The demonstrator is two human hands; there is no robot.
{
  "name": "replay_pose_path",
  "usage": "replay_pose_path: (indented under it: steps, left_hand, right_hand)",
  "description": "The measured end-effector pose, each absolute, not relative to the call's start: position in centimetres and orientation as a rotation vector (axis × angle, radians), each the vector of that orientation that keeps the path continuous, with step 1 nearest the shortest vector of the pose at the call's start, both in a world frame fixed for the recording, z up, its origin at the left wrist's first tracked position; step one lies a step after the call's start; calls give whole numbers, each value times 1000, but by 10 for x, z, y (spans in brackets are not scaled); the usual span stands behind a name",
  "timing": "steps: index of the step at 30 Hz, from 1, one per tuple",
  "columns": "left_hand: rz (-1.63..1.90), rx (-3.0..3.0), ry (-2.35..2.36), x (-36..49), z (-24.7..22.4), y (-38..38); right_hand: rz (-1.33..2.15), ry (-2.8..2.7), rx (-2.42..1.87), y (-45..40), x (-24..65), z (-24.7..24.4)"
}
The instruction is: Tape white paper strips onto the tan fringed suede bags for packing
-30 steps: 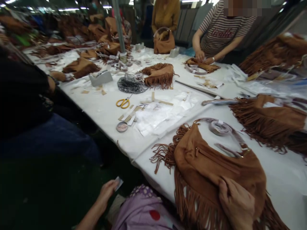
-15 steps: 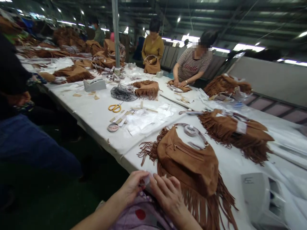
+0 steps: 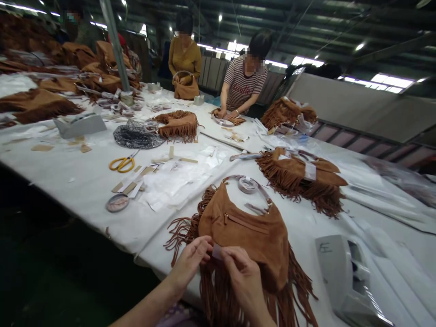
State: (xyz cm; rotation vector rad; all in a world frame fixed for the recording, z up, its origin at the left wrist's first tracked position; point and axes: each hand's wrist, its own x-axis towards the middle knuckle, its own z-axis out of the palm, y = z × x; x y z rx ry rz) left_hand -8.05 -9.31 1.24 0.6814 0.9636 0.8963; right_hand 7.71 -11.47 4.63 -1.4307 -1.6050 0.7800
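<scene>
A small, pale, see-through piece of tape (image 3: 216,251) is stretched between my two hands, above the front of a brown suede fringed handbag (image 3: 250,227). My right hand (image 3: 243,277) pinches its right end between thumb and fingers. The fingers of my left hand (image 3: 192,259) are curled at its left end; the thumb there is partly hidden. The bag lies on the white table with its zip facing up, its wrapped strap at the far side and its fringe hanging toward me.
At the right stands a grey tape dispenser (image 3: 344,277). Farther back lie another fringed bag (image 3: 303,175), yellow-handled scissors (image 3: 121,164), a small round dish (image 3: 117,202) and a grey dispenser (image 3: 81,126). Two people work across the table (image 3: 85,195), near a metal post (image 3: 116,45).
My hands have risen from my lap at the table edge to over the bag, with the tape between them. The view has turned right, and the person at the left is out of sight.
</scene>
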Motion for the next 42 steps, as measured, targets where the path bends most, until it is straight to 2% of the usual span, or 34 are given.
replay_pose_path:
  steps: [2,4,7,13,20,27,36,42]
  left_hand:
    - [860,808,875,-80,21,-78]
    - [793,900,785,-76,29,-62]
    - [701,1000,784,-68,35,-38]
    - [553,986,1002,-53,32,5]
    - [414,1154,1036,-48,38,35]
    - [821,1836,800,-52,36,52]
    - [238,2718,815,-30,14,63]
    - [189,3016,551,-24,6,73]
  right_hand:
    - [1188,-1181,-1414,-101,81,52]
    - [1383,-874,-1352,-87,83,54]
    - [1445,-671,-1346,-68,86,52]
    - [1565,-650,-1442,-39,103,43]
    - [1355,-699,-1544,-31,115,35]
    - [1201,-452,-1333,-32,119,34]
    - [1217,-310,-1251,-31,132,13]
    - [1265,-282,-1219,-24,139,8]
